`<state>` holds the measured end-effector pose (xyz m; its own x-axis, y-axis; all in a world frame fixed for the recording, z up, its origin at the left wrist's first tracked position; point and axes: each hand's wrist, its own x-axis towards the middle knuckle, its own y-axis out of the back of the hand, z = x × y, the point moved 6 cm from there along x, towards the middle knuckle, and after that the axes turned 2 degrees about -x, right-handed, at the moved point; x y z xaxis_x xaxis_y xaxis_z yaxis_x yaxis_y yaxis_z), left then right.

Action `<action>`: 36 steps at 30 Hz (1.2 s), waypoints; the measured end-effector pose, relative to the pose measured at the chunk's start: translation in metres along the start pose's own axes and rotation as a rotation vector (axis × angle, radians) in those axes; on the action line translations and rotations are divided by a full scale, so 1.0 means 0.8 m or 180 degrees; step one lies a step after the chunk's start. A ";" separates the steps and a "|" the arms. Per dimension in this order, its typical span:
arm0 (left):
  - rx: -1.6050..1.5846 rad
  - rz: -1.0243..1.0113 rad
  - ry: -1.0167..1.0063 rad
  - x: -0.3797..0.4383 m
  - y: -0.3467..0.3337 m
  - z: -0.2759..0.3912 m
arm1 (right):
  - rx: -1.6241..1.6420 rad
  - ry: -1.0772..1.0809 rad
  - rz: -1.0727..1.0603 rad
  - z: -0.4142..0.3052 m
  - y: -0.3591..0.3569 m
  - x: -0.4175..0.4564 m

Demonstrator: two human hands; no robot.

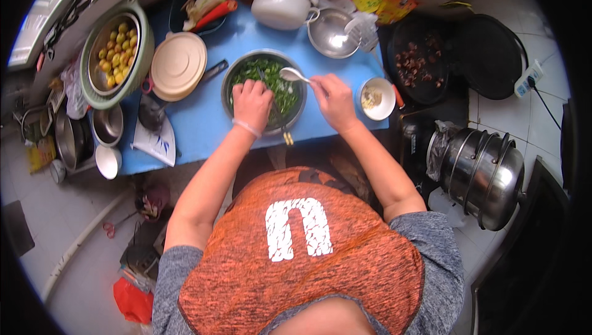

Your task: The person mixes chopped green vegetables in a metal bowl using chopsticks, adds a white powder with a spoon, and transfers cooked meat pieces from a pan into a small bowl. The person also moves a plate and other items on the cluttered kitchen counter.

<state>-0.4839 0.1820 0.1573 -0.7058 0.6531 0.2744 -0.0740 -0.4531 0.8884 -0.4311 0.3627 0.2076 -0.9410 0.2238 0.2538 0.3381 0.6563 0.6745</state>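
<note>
A metal bowl (303, 99) holding chopped green vegetables (282, 87) stands before me on the blue table. My left hand (252, 103) reaches over its near left side, with fingertips down at the greens; whether they pinch anything is hidden. Beside that hand, dark chopsticks (276, 113) with gold-coloured ends lean across the near rim. My right hand (333, 101) grips the handle of a white spoon (291, 74), whose head is above the bowl's right side. To the right of this hand is a small white bowl (386, 110) with what looks like minced garlic and a brownish seasoning.
An open black electric pan (418, 92) with browned pieces stands at right. Stacked steamer pots (485, 177) sit below it. Left are a lidded beige container (179, 64), a cleaver (157, 143) and a green basket (147, 57) around a fruit bowl. A white pot (280, 6) stands behind.
</note>
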 end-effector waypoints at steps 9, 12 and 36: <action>-0.0116 -0.0068 0.0103 -0.006 0.006 0.013 | 0.0234 -0.0379 0.1581 0.070 0.125 0.129; -0.0187 -0.0094 0.0223 -0.013 0.006 0.013 | -0.0628 0.0253 0.1533 0.088 0.138 0.198; -0.0088 0.0012 0.0740 -0.057 0.028 -0.020 | 0.0641 -0.1852 0.0344 0.289 0.063 0.319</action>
<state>-0.4647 0.1320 0.1586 -0.8492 0.4954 0.1826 -0.0881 -0.4739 0.8761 -0.6583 0.6196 0.1457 -0.7751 0.6151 -0.1440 0.4757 0.7183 0.5077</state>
